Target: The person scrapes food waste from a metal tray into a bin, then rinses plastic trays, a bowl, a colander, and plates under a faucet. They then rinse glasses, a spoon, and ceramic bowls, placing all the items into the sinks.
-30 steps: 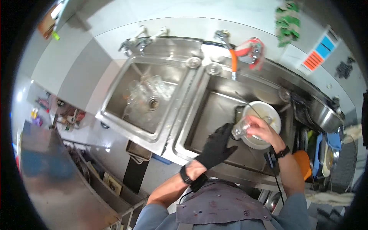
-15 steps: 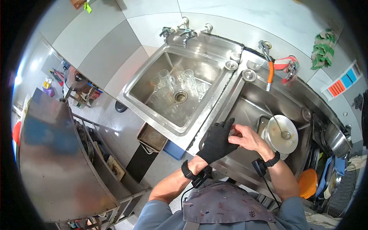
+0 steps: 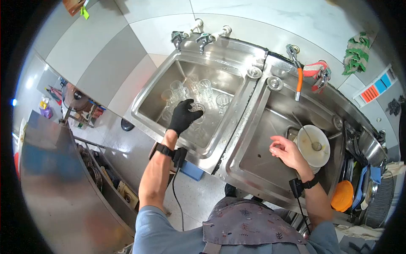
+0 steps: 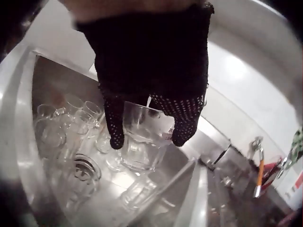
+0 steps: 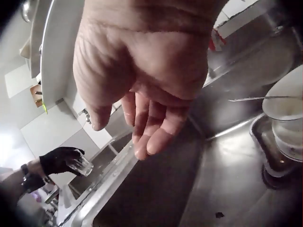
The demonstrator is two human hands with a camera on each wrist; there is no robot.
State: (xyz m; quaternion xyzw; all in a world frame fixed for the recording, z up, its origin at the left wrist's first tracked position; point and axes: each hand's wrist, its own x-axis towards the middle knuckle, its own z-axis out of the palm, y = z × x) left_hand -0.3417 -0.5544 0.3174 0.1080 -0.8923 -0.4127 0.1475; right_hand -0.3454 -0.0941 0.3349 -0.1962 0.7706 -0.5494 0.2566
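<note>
The left hand [image 3: 184, 117], in a black glove, grips a clear glass above the left sink basin. In the left wrist view the glass [image 4: 142, 137] sits between the thumb and fingers of the gloved hand [image 4: 151, 80]. Beneath it, several clear glasses [image 3: 204, 86] lie in the basin around the drain. Over the right basin hangs the bare right hand [image 3: 289, 153], fingers loosely bent and holding nothing. Just right of that hand stands a white bowl [image 3: 320, 156] with a ladle [image 3: 316, 145] in cloudy liquid.
Taps [image 3: 204, 39] stand behind the left basin, and an orange-ended spout [image 3: 300, 80] hangs over the right one. A metal tray [image 5: 265, 146] lies beside the bowl. Dishes and an orange basket [image 3: 342, 196] crowd the right side. A metal-topped unit [image 3: 63, 178] stands at the left.
The hands have separated. The left hand has moved left over the left basin with the glass, and the right hand has let go and moved slightly right.
</note>
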